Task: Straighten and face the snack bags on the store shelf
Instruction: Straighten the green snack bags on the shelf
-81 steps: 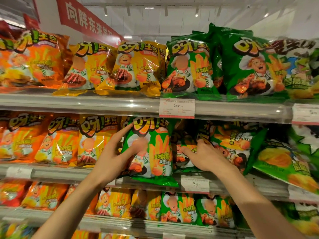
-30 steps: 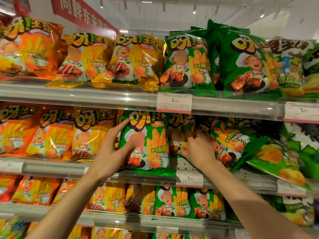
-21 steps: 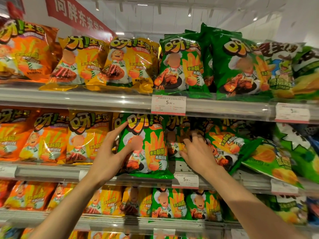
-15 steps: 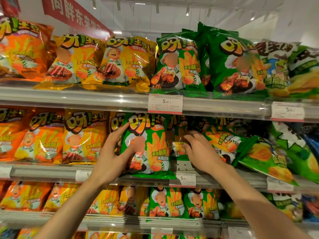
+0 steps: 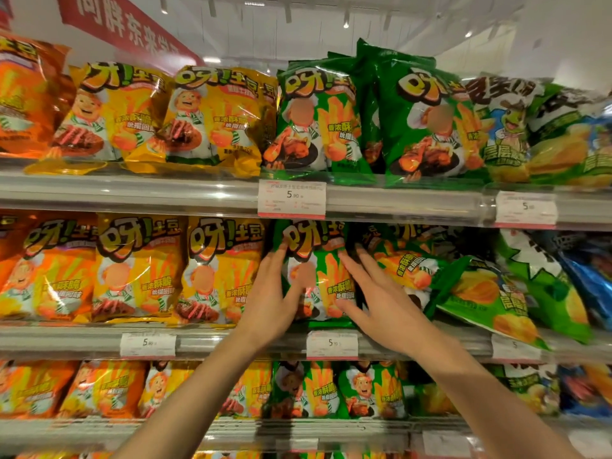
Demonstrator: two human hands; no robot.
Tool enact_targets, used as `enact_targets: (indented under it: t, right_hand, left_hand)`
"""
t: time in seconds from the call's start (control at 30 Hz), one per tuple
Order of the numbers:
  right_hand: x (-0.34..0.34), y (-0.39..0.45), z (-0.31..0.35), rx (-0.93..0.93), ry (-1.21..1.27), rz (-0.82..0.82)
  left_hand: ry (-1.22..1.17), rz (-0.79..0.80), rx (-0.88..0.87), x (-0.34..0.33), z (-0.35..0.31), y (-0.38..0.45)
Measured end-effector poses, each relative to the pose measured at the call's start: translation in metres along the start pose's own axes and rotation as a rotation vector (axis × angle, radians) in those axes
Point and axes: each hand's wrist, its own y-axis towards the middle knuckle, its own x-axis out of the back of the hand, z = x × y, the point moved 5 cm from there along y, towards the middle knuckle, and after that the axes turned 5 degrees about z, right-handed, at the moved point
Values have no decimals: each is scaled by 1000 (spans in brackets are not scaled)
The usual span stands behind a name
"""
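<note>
1. The faces printed on several bags are blurred out, and the right part of the frame is smeared, so the print on the far-right bags is hard to read. The orange bags at the left edge are cut off by the frame.
2. The green snack bag [image 5: 316, 273] stands upright on the middle shelf [image 5: 212, 341], front facing out. Its lower left part is hidden behind the left hand [image 5: 270, 301], and its lower right corner behind the right hand [image 5: 381, 301].
3. Left grip: the fingers lie nearly straight along the bag's left edge, fingertips near the printed title, thumb spread across the front. Right grip: the fingers are spread and straight at the bag's right edge, and the thumb lies low on the front. Neither hand is curled round the bag; both lie flat against it, one on each side.
4. Just left of the bag stands a yellow snack bag [image 5: 220, 270], with its edge touching or nearly so. On the right a second green bag [image 5: 404, 263] leans behind the right hand's fingers, mostly covered.
5. Further right a green chip bag [image 5: 486, 299] tilts forward, its lower corner hanging past the shelf lip.
6. The bag's top sits close under the upper shelf [image 5: 132, 193], beneath a price tag [image 5: 291, 199]. Another price tag [image 5: 332, 344] sits just below the bag.
</note>
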Motion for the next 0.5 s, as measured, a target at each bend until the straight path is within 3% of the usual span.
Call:
enact_targets:
  t: [0.27,0.5]
  right_hand:
    - [-10,3,3,26,-15,95]
    - [-12,18,8,37,-39,-13]
  left_hand:
    - [211,215,-136,23,5,-15]
    - [343,168,-172,26,0,-4]
